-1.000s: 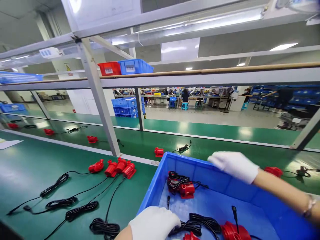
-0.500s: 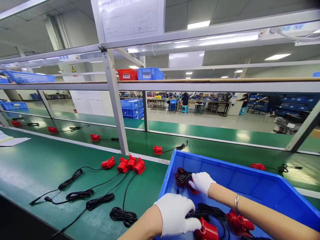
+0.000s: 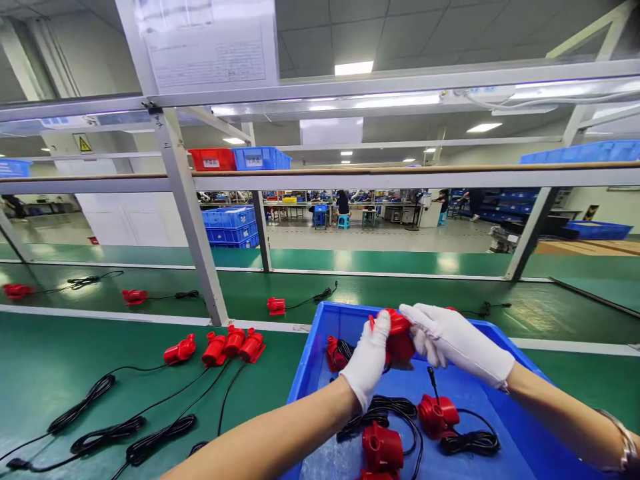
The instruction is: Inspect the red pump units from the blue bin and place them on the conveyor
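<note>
Both white-gloved hands — left hand [image 3: 369, 360], right hand [image 3: 453, 339] — clamp one red plastic pump [image 3: 399, 339] above the blue plastic bin [image 3: 305, 373]; four pumps [image 3: 220, 345] laid out, several left inside.

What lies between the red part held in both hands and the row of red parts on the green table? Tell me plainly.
Only the left wall of the blue bin. The left hand and right hand hold the red part above the bin, higher than that wall. The green table leading to the row of red parts shows only their black cords.

Factory hall [image 3: 380, 237], ceiling lights [image 3: 353, 68] (bright), possibly grey floor [image 3: 400, 240].
</note>
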The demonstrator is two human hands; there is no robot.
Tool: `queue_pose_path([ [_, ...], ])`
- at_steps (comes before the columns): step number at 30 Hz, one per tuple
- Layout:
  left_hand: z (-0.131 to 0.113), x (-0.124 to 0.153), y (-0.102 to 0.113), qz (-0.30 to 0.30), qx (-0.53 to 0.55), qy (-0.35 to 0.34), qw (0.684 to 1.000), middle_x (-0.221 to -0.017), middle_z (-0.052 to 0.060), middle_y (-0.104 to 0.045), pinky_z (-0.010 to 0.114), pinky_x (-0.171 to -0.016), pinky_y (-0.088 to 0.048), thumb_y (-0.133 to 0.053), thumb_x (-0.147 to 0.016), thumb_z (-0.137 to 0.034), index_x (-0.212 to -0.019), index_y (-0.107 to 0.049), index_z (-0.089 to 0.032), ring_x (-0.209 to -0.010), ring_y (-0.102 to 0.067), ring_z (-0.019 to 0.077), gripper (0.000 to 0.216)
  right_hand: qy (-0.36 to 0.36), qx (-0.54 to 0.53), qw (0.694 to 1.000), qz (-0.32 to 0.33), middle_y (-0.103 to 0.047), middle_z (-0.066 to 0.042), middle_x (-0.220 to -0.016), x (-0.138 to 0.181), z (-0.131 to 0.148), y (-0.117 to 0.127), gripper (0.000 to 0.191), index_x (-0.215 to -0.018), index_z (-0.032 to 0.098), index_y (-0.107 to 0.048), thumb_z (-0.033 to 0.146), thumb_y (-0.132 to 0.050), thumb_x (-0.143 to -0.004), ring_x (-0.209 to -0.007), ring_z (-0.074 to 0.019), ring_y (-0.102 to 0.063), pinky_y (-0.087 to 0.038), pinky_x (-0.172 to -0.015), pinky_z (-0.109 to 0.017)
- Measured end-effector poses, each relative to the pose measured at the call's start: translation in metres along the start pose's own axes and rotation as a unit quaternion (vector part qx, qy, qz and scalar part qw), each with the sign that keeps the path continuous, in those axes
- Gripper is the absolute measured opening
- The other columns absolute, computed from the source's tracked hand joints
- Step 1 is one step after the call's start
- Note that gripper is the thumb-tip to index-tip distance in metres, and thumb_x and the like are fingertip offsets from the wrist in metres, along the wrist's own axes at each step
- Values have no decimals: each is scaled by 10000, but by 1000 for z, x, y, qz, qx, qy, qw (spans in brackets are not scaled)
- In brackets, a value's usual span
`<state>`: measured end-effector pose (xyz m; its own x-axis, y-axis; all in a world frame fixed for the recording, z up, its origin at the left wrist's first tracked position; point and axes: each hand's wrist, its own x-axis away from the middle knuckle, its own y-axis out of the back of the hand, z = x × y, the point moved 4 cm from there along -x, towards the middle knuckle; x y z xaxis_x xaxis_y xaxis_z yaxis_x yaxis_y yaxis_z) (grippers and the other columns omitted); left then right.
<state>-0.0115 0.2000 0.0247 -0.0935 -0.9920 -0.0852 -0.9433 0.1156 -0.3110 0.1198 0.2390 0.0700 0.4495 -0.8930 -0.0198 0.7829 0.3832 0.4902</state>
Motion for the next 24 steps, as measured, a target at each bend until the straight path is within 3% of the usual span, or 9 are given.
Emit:
queue_pose_path([
  [1,4,-4,-5,13,60,34,998,-761,63,-653,256,-467,-453,-373,-783,-881,-1021,-589,-124,-537,-583,145,823,23,-27,999,0,-605,-15,-553,5,0,1,614,-814,177,-537,773,-402,-873,-398,-131,-552,-424,-373,-219],
  [3,10,-6,-7,44,150,101,982,-607,32,-586,217,-328,-290,-282,-796,-892,-936,-625,-103,-362,-464,106,871,40,-65,997,-1,-619,-10,-591,15,-6,2,618,-858,174,-556,770,-397,-879,-435,-133,-576,-467,-409,-230],
  [6,12,-4,-2,135,240,123,954,-626,70,-626,205,-270,-182,-243,-822,-869,-1013,-647,-68,-292,-398,85,918,23,-85,996,4,-618,-1,-624,26,-24,3,609,-849,170,-560,756,-400,-891,-465,-116,-573,-485,-459,-230],
  [9,10,1,0,237,268,121,926,-592,95,-625,223,-240,-112,-229,-800,-886,-954,-660,-52,-250,-334,85,951,-8,-95,995,19,-621,-2,-644,27,-43,1,621,-846,168,-570,765,-402,-882,-495,-120,-577,-495,-492,-243],
  [11,9,3,-1,268,269,128,916,-604,108,-636,228,-239,-95,-237,-798,-885,-911,-662,-60,-247,-326,82,935,-20,-89,995,28,-626,-5,-651,24,-53,0,632,-856,167,-586,769,-393,-883,-515,-126,-587,-511,-520,-253],
  [16,4,5,-3,291,217,119,924,-560,100,-610,242,-243,-107,-164,-818,-863,-870,-672,-74,-261,-338,100,941,-11,-59,997,45,-638,-11,-684,20,-61,0,635,-883,173,-603,765,-373,-891,-538,-138,-605,-519,-547,-266],
  [19,3,5,-3,289,167,109,936,-594,132,-634,250,-281,-190,-159,-802,-871,-835,-677,-61,-315,-419,124,962,0,-35,998,52,-631,-12,-696,28,-55,-1,640,-864,179,-602,768,-354,-895,-552,-131,-601,-504,-555,-257],
  [24,1,9,-5,218,114,82,966,-590,130,-610,272,-497,-381,-173,-810,-853,-788,-656,-52,-481,-541,168,936,30,-15,999,41,-615,-14,-670,42,-46,0,613,-796,179,-602,735,-371,-911,-569,-113,-564,-469,-559,-232],
])
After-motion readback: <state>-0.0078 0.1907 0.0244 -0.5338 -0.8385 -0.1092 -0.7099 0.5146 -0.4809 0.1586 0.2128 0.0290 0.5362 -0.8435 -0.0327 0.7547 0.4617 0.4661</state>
